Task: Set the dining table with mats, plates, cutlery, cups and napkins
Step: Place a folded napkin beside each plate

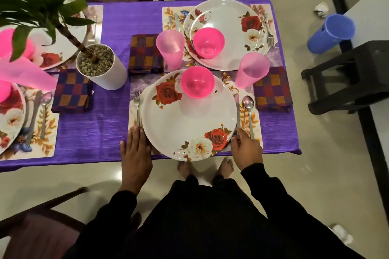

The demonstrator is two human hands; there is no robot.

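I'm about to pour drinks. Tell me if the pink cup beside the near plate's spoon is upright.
Upright. The pink cup stands on its base behind the spoon, its open rim facing up; it looks empty.

Premises: domestic dining area. Evidence: a table under a purple tablecloth point(101, 132) laid with floral placemats point(255, 120), rose-patterned plates point(189, 120), pink bowls point(197, 82), pink tumblers point(170, 48), checked folded napkins point(272, 88) and cutlery. A potted plant point(101, 65) stands on the table. Dark wooden chairs point(37, 216) surround it on a pale tiled floor point(315, 174). A person stands barefoot at the near edge.
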